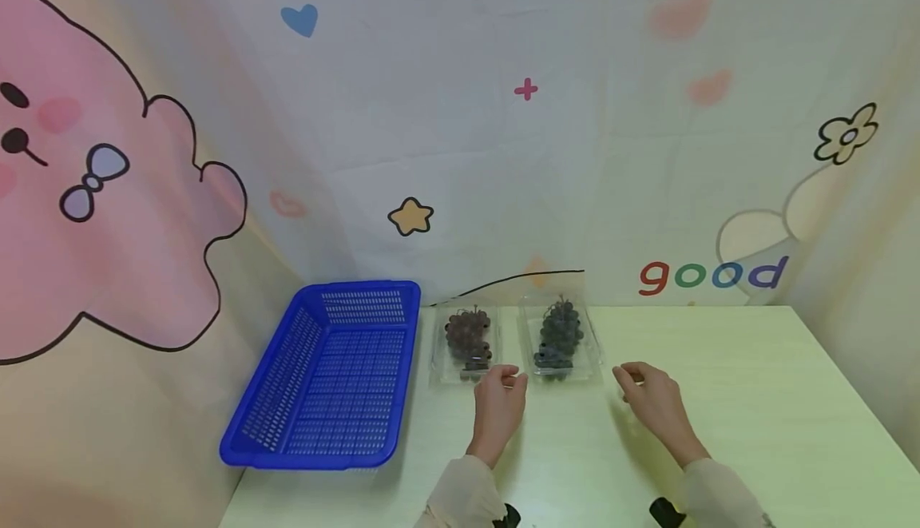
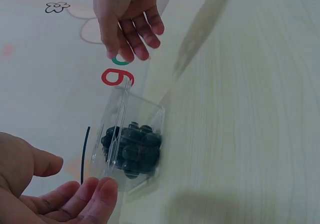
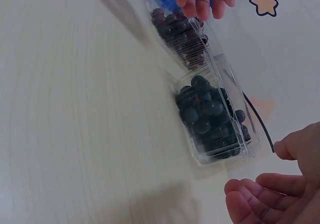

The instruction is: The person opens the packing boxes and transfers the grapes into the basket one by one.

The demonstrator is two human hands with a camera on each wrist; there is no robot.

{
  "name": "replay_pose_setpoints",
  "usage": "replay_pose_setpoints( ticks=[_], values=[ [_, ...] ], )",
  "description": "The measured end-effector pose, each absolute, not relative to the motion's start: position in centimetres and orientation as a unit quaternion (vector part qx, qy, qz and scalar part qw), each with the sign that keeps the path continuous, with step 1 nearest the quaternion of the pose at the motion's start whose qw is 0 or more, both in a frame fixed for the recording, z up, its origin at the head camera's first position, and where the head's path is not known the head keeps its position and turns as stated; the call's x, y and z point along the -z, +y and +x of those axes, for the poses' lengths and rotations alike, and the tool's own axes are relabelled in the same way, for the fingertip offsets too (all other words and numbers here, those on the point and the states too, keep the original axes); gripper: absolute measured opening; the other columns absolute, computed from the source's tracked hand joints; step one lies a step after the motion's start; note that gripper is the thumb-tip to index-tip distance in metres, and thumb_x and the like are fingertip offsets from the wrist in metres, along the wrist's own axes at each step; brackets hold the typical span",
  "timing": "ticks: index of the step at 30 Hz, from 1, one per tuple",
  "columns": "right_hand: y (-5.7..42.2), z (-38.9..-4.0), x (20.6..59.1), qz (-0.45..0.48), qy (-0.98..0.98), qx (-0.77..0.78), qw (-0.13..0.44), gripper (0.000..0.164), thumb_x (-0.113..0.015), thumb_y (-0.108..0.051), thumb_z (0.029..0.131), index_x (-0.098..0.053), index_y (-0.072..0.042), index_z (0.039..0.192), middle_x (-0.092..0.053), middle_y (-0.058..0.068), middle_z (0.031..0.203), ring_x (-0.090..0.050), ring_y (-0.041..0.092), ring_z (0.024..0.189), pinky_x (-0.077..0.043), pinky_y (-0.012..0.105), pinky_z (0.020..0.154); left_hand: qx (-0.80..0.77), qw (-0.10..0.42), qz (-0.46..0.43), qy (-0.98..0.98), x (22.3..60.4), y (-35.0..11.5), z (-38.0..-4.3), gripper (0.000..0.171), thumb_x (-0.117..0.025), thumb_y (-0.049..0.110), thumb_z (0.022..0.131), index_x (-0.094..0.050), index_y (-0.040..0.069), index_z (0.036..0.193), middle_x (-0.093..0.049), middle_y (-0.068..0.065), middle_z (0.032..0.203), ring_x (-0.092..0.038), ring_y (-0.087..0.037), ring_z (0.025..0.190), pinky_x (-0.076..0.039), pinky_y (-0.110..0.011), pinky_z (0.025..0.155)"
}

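Two clear plastic boxes of grapes sit side by side on the table. The left box holds reddish grapes (image 1: 468, 335); the right box holds dark grapes (image 1: 561, 330), seen close in the right wrist view as blue-black grapes (image 3: 205, 114). My left hand (image 1: 499, 406) is raised at the near side, between the two boxes, its fingers relaxed and holding nothing. To the right of the dark grapes' box, my right hand (image 1: 656, 402) is apart from it, fingers loosely bent around nothing. In the left wrist view both hands flank the clear box (image 2: 145, 104).
A blue plastic basket (image 1: 345, 392) with slotted walls stands at the left of the pale wooden table (image 1: 762, 432). Behind the table hangs a printed cloth (image 1: 460, 152) with a star, hearts and the word "good". Another cloth hangs along the left side.
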State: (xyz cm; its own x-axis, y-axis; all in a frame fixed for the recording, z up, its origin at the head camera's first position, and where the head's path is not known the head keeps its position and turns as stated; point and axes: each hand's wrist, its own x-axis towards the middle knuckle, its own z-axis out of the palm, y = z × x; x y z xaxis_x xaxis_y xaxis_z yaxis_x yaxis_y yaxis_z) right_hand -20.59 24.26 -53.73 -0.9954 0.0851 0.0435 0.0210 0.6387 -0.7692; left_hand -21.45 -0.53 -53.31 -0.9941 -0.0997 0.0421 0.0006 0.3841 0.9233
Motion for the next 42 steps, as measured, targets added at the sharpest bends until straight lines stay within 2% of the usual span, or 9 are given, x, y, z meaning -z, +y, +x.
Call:
replay_pose_setpoints(
  ticks=[3, 7, 12, 16, 23, 29, 35, 42],
  values=[
    [24.1, -21.2, 53.7, -0.041, -0.891, -0.452, 0.025, 0.048, -0.054, -0.029, 0.109, -0.059, 0.013, 0.131, -0.069, 0.028, 0.112, -0.070, 0.025, 0.078, -0.057, 0.033, 0.063, 0.568, 0.028, 0.041, -0.822, 53.3, 0.0, -21.6, 0.027, -0.069, 0.019, 0.098, -0.071, -0.001, 0.116, -0.072, -0.004, 0.094, -0.071, -0.017, 0.084, -0.058, -0.035, 0.072],
    [23.9, -21.7, 53.8, -0.061, -0.873, -0.483, 0.011, 0.048, -0.055, -0.028, 0.108, -0.058, 0.014, 0.132, -0.068, 0.028, 0.111, -0.069, 0.025, 0.078, -0.059, 0.034, 0.064, 0.603, -0.013, 0.068, -0.795, 53.5, 0.8, -21.9, 0.032, -0.067, 0.020, 0.100, -0.068, -0.004, 0.122, -0.073, -0.006, 0.096, -0.073, -0.018, 0.077, -0.059, -0.033, 0.069],
    [23.7, -22.3, 54.0, -0.074, -0.852, -0.519, -0.001, 0.046, -0.055, -0.026, 0.108, -0.057, 0.014, 0.131, -0.068, 0.028, 0.108, -0.069, 0.029, 0.079, -0.060, 0.038, 0.068, 0.656, -0.049, 0.108, -0.745, 54.0, 1.6, -22.3, 0.040, -0.064, 0.017, 0.102, -0.060, -0.008, 0.133, -0.072, -0.013, 0.103, -0.075, -0.024, 0.082, -0.061, -0.033, 0.073],
    [23.6, -22.6, 54.3, -0.082, -0.842, -0.533, -0.006, 0.044, -0.055, -0.025, 0.108, -0.058, 0.013, 0.130, -0.067, 0.028, 0.108, -0.068, 0.029, 0.079, -0.060, 0.035, 0.067, 0.687, -0.065, 0.128, -0.713, 54.4, 2.1, -22.8, 0.042, -0.061, 0.016, 0.104, -0.056, -0.011, 0.136, -0.071, -0.022, 0.112, -0.074, -0.022, 0.082, -0.061, -0.033, 0.076],
    [23.2, -23.4, 54.6, -0.090, -0.827, -0.555, -0.011, 0.043, -0.055, -0.023, 0.108, -0.059, 0.015, 0.128, -0.066, 0.028, 0.107, -0.067, 0.024, 0.077, -0.058, 0.029, 0.065, 0.721, -0.068, 0.150, -0.673, 54.7, 2.6, -23.4, 0.031, -0.055, 0.009, 0.104, -0.064, -0.010, 0.126, -0.069, -0.024, 0.113, -0.075, -0.026, 0.088, -0.061, -0.034, 0.077],
    [23.0, -23.9, 54.8, -0.098, -0.819, -0.565, -0.011, 0.040, -0.054, -0.017, 0.108, -0.058, 0.016, 0.129, -0.066, 0.030, 0.109, -0.066, 0.019, 0.072, -0.057, 0.028, 0.062, 0.745, -0.067, 0.149, -0.646, 55.1, 2.9, -23.6, 0.032, -0.054, 0.008, 0.105, -0.062, -0.014, 0.126, -0.069, -0.026, 0.108, -0.075, -0.031, 0.091, -0.062, -0.034, 0.076],
    [22.8, -24.4, 55.2, -0.110, -0.808, -0.579, -0.007, 0.037, -0.054, -0.013, 0.106, -0.059, 0.018, 0.127, -0.067, 0.030, 0.104, -0.062, 0.015, 0.067, -0.054, 0.025, 0.058, 0.763, -0.068, 0.152, -0.625, 55.4, 3.1, -23.9, 0.031, -0.056, 0.008, 0.105, -0.061, -0.015, 0.125, -0.068, -0.023, 0.101, -0.075, -0.029, 0.088, -0.062, -0.035, 0.077],
    [22.8, -24.6, 55.2, -0.120, -0.797, -0.592, -0.009, 0.034, -0.055, -0.009, 0.105, -0.060, 0.019, 0.125, -0.069, 0.026, 0.100, -0.061, 0.013, 0.066, -0.053, 0.023, 0.058, 0.772, -0.061, 0.153, -0.614, 55.8, 3.1, -24.1, 0.026, -0.058, 0.007, 0.104, -0.064, -0.016, 0.116, -0.070, -0.022, 0.097, -0.074, -0.023, 0.082, -0.062, -0.033, 0.073]
  ],
)
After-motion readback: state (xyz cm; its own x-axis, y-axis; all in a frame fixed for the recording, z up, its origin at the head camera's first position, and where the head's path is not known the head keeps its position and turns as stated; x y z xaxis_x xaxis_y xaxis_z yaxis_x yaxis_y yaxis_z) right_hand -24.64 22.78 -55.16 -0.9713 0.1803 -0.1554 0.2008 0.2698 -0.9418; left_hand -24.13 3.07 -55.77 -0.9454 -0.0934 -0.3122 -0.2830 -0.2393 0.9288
